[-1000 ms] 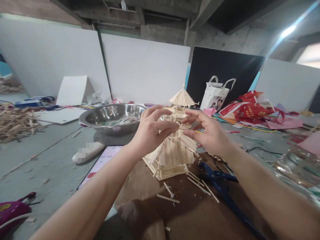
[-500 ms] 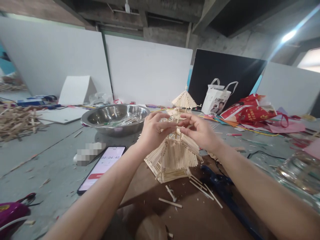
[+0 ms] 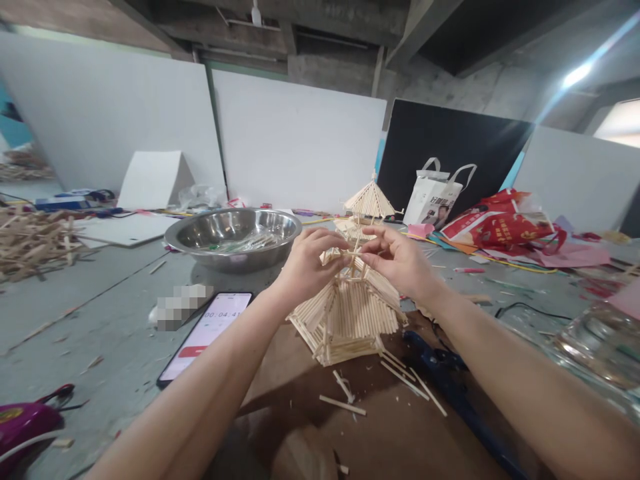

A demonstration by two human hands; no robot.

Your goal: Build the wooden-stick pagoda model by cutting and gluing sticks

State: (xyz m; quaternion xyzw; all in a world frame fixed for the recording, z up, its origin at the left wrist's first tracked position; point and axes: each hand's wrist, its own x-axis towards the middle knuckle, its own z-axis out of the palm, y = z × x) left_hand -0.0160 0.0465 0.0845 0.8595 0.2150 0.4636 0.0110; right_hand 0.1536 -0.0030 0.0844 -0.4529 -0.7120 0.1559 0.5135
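A pavilion model (image 3: 356, 308) of thin wooden sticks stands in front of me, its slatted lower roof facing me. My left hand (image 3: 314, 259) is closed at the left of its upper frame, thumb and fingers pinched on one end of a short wooden stick (image 3: 353, 253). From the right, my right hand (image 3: 395, 259) pinches the other end. The stick lies roughly level above the lower roof, against thin uprights. My fingers hide part of the frame. Just behind rises a peaked stick roof (image 3: 371, 202); its join to the front part is hidden.
Loose sticks (image 3: 343, 405) lie on the brown board (image 3: 280, 393). A blue-handled tool (image 3: 450, 387) is under my right forearm. To the left are a phone (image 3: 213, 327) showing a timer, a pale partly blurred object (image 3: 180, 307) and a steel basin (image 3: 193, 250). A glass vessel (image 3: 595, 340) stands right.
My fingers have shifted slightly at the upper frame, and the stick between them shows more clearly. Both hands stay in nearly the same place; the model has not visibly moved.
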